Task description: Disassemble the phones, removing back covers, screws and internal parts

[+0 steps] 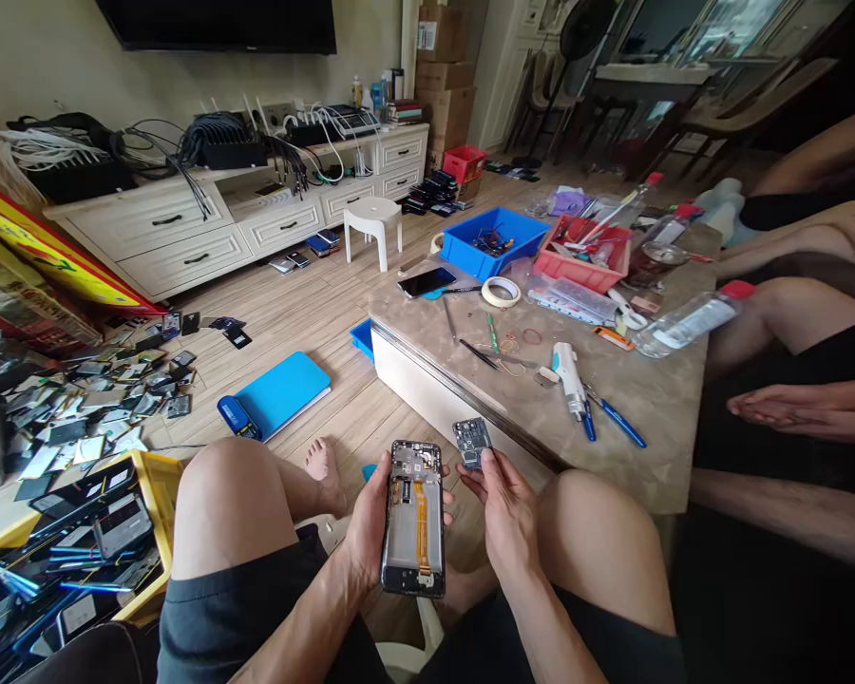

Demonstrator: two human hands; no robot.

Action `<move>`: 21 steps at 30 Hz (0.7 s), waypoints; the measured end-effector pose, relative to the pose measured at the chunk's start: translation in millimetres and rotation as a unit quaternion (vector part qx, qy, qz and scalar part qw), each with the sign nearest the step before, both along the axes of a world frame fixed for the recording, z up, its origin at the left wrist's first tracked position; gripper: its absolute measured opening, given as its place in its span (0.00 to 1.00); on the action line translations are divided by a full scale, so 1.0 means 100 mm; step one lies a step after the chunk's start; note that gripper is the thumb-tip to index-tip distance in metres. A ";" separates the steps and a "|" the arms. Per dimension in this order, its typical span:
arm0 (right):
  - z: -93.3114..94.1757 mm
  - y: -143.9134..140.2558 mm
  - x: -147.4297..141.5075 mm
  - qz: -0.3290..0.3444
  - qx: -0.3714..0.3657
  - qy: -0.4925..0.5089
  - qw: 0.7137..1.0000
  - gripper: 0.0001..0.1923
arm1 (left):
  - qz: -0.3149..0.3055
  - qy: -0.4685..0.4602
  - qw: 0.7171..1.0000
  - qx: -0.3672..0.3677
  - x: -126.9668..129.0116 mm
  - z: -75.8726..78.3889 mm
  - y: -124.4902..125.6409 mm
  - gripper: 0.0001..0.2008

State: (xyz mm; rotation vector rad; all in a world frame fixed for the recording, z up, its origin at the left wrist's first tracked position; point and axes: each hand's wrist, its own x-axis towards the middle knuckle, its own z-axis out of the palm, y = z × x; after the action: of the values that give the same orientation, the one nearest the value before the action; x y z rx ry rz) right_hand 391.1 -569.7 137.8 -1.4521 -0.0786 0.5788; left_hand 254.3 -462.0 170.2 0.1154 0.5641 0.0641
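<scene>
My left hand (pixel 368 522) is closed round an opened smartphone (pixel 399 532), held upright between my knees. Its inside faces me: an orange flex cable (pixel 421 532) runs down a bare grey bay, with metal parts at the top. In my right hand (pixel 504 503) a small dark circuit board (pixel 471 441) is pinched between thumb and fingers, just right of the phone's top end. The board and the phone are apart. Nearest on the table lie a white electric screwdriver (pixel 568 382) and blue-handled pliers (pixel 617 418).
The low table (pixel 641 475) bears a blue bin (pixel 463 249), a red basket (pixel 577 275), a tape roll (pixel 501 292) and a bottle (pixel 691 323). A yellow crate (pixel 162 518) of phone parts stands at left. Another person's hands (pixel 790 404) rest at right.
</scene>
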 end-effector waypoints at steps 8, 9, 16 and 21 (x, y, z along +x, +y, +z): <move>-0.07 0.01 -0.02 0.015 -0.011 0.011 1.000 0.26 | 0.046 -0.006 0.999 -0.023 -0.05 -0.06 0.05 0.36; -0.08 0.01 -0.02 0.021 -0.019 0.005 1.000 0.27 | 0.047 -0.003 0.999 -0.023 -0.05 -0.05 0.06 0.36; 0.13 0.02 -0.08 0.142 -0.116 -0.172 0.968 0.26 | 0.013 0.015 1.000 -0.013 -0.07 -0.04 0.07 0.37; 0.19 0.04 -0.14 0.211 -0.099 -0.300 0.925 0.20 | 0.002 0.047 0.999 0.000 -0.03 -0.06 0.01 0.35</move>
State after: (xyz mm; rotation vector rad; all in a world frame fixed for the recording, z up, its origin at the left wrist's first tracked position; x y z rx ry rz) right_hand 377.2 -565.8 156.7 -1.7835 -0.8562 0.4742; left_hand 250.9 -460.8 164.6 0.1183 0.6585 0.0629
